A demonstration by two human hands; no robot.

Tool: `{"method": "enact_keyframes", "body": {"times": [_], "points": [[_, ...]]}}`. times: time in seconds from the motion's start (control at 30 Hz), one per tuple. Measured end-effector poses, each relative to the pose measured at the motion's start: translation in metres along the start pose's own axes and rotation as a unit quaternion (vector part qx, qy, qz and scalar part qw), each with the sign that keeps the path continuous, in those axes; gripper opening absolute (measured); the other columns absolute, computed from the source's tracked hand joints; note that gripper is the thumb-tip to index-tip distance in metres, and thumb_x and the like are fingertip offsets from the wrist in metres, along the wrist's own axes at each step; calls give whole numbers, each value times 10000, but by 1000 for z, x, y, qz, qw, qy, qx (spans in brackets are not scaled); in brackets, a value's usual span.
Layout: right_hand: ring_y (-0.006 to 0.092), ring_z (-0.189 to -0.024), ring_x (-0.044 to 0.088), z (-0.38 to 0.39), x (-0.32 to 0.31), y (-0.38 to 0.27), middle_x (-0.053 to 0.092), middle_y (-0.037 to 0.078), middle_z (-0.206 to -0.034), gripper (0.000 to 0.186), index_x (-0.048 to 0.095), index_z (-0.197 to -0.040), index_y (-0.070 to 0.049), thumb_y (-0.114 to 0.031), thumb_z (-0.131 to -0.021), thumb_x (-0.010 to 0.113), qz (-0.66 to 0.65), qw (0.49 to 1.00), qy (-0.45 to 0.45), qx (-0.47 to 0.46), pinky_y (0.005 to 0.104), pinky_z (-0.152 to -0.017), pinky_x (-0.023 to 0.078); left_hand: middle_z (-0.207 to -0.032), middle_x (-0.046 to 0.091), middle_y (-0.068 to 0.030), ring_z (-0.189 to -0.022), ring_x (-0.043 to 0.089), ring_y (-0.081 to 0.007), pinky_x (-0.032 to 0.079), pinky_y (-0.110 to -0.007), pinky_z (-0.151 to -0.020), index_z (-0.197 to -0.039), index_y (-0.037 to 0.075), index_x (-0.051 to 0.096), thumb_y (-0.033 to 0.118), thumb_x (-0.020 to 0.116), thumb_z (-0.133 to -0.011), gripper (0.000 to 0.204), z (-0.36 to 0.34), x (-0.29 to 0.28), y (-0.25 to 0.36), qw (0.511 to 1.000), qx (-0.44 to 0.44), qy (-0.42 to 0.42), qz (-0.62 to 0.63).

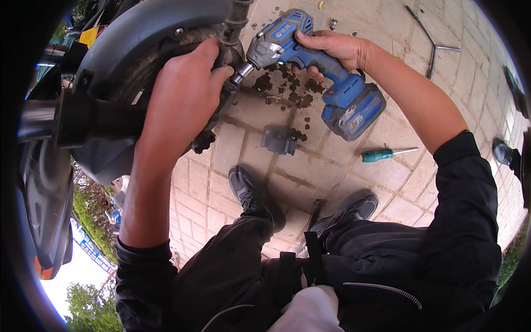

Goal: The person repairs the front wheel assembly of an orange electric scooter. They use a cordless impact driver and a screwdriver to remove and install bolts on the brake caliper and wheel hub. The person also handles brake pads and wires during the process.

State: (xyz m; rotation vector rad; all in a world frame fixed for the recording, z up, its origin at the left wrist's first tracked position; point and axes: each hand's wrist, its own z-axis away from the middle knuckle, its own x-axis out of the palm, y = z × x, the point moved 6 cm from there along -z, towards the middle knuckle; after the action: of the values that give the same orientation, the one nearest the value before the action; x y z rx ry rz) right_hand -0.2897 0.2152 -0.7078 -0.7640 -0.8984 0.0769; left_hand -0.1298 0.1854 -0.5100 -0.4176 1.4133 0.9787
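My right hand (pixel 332 51) grips a blue cordless impact wrench (pixel 287 44), thumb along its body and fingers around the handle. The battery (pixel 355 110) at its base points toward me. A silver socket (pixel 241 72) on its nose meets a dark part beside the motorcycle's front wheel. My left hand (pixel 191 88) is closed at that same part, by the lower fork leg (pixel 229 33), with thumb and finger close to the socket. What its fingers hold is mostly hidden behind the hand. A dark fender (pixel 138 41) arches over the tyre to its left.
On the paving (pixel 337 171) lie a green-handled screwdriver (pixel 381 155), a dark blocky part (pixel 278 139), a three-armed wrench (pixel 434 47) and a small metal fitting (pixel 333 24). Dark wet spots (pixel 298 91) mark the ground. My shoes (pixel 249 191) are below. Another person's shoe (pixel 502 150) shows at right.
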Motion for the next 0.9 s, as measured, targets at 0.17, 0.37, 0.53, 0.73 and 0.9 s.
{"method": "enact_keyframes", "body": {"times": [0.17,0.37,0.53,0.73,0.9], "points": [[67,-661,559,0,6,-3,640,68,-940,590,580,-1140,-19,-566,-935,493,19,1000,13,-11,217,-512,500,-785,589,-265,-815,558,-463,438,-506,-674,-895,-32,515,113,631,-851,191,3,-1,-2,1000,-10,1,-1],[66,-660,556,-1,3,0,641,67,-958,588,580,-1139,-17,-563,-937,491,16,1000,8,0,213,-505,487,-801,598,-254,-825,559,-455,438,-495,-684,-905,-37,522,109,632,-846,192,5,-1,1,1000,-19,-20,11],[70,-659,540,3,11,-3,639,73,-963,573,579,-1146,-21,-549,-942,495,13,1000,12,0,230,-543,487,-820,612,-240,-785,560,-417,447,-431,-695,-954,-42,553,98,616,-856,182,8,-2,1,998,-44,-38,36],[72,-659,540,6,14,-5,638,84,-961,571,579,-1159,-18,-540,-942,504,12,1000,-1,-8,236,-569,494,-820,604,-253,-821,561,-451,445,-457,-697,-934,-48,547,103,621,-853,186,9,-3,4,998,-29,-40,43],[68,-663,540,3,10,-3,643,88,-969,569,579,-1180,-20,-532,-940,515,17,1000,7,-18,242,-578,502,-803,662,-169,-737,652,-266,478,-320,-711,-986,-38,585,68,610,-861,166,11,-2,-1,998,-35,-46,23]]}}
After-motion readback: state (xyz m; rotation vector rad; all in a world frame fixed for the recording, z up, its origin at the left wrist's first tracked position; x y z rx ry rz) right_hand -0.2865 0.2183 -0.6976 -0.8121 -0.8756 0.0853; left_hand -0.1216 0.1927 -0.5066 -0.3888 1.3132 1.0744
